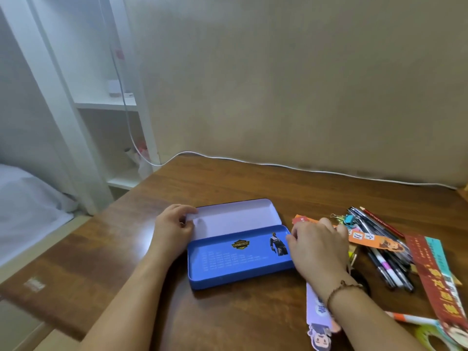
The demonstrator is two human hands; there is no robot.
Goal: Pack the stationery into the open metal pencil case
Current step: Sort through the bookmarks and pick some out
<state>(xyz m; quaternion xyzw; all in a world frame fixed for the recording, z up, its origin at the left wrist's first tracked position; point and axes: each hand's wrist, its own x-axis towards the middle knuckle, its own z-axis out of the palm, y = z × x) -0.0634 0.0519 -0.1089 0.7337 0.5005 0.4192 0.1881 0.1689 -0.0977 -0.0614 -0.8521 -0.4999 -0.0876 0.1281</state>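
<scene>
my left hand (174, 228) pinches the left edge of the raised lid (235, 217) between thumb and fingers. the blue metal pencil case (240, 259) lies open on the wooden desk (228, 178), its tray bare. my right hand (317, 245) rests at the tray's right end, fingers loosely curled, holding nothing i can see. just right of it lie an orange bookmark (374, 240), binder clips (345, 219), a heap of pens (387, 259) and a red ruler (433, 279).

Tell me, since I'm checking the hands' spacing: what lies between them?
The open pencil case: the left hand rests at its lid's left end, the right hand at the tray's right end, in the head view.
</scene>
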